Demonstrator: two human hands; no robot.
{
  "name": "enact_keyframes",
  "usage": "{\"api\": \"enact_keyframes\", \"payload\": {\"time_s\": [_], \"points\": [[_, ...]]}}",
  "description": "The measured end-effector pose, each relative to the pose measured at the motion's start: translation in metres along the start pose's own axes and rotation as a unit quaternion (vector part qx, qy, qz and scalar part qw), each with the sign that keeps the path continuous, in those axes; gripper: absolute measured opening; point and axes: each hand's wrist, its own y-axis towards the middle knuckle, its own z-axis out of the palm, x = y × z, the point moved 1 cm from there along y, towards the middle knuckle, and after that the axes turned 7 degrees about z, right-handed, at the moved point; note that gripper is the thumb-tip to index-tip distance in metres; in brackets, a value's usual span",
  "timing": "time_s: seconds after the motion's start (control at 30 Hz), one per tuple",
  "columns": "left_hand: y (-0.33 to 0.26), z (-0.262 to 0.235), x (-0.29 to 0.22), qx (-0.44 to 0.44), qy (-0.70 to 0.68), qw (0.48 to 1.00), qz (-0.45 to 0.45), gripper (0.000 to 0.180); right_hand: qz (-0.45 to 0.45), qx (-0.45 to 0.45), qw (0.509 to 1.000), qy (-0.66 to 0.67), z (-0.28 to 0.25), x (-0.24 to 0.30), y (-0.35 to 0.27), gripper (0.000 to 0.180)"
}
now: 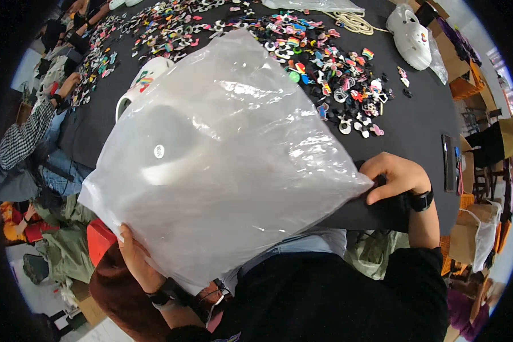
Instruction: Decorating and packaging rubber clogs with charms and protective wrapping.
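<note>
A large translucent plastic bag [239, 154] is spread out in front of me, tilted above the table's near edge. My left hand [138, 262] is closed on its lower left edge, thumb on top and the other fingers mostly hidden beneath. At the bag's right corner, my right hand [398, 175] pinches the plastic between thumb and fingers. Through the film shows a hazy pale shape with a round white sticker [159, 151]; I cannot tell whether it lies inside or behind the bag. A white clog [148, 77] with colourful charms sticks out past the bag's upper left edge.
Small colourful shoe charms [347, 85] lie heaped across the dark table [422, 125]. At the far right stands another white clog [410, 43] on plastic, near a coil of cream cord [353, 23]. Another person's hand [69, 84] rests at the left edge. Cardboard boxes [476, 233] stand on the right.
</note>
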Motion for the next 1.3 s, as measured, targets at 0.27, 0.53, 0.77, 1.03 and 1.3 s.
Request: {"api": "enact_keyframes", "payload": {"time_s": [0.27, 0.53, 0.77, 1.03, 1.3], "points": [[0.002, 0.013, -0.005, -0.094, 0.136, 0.985, 0.048, 0.024, 0.027, -0.042, 0.961, 0.272, 0.002, -0.009, 0.038, 0.057], [0.000, -0.001, -0.002, -0.160, 0.221, 0.961, 0.041, 0.022, 0.028, -0.250, 0.945, 0.210, 0.015, 0.022, 0.076, 0.024], [0.001, -0.002, -0.001, -0.173, 0.230, 0.955, 0.072, 0.019, -0.094, -0.465, 0.862, 0.176, 0.017, -0.007, 0.070, 0.015], [-0.019, -0.020, 0.018, 0.108, 0.156, 0.982, 0.000, 0.047, -0.016, -0.446, 0.842, 0.304, 0.010, -0.016, 0.063, 0.037], [-0.022, -0.009, 0.004, 0.083, 0.100, 0.990, -0.051, 0.038, -0.028, -0.271, 0.931, 0.244, -0.023, -0.007, 0.064, 0.052]]}}
